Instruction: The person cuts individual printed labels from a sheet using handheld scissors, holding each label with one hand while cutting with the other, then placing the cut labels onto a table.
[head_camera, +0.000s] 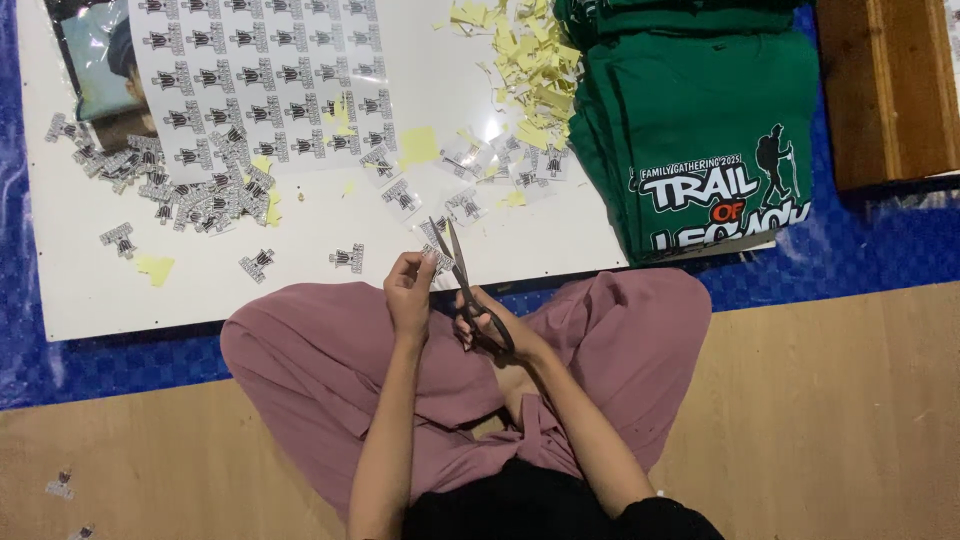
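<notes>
Scissors (470, 285) in the right hand (495, 325), fingers closed through the handles, blades parted and pointing to 11 o'clock. Left hand (410, 290) pinches a small printed sticker (437, 257) between the blades, just past the near edge of the white board (90, 290). Loose cut stickers (200, 195) lie on the board at 10 o'clock beside an uncut sheet (270, 80); yellow scraps (530, 60) at 12 o'clock; folded green shirts (700, 120) at 1 o'clock; wooden box (885, 90) at 2 o'clock
</notes>
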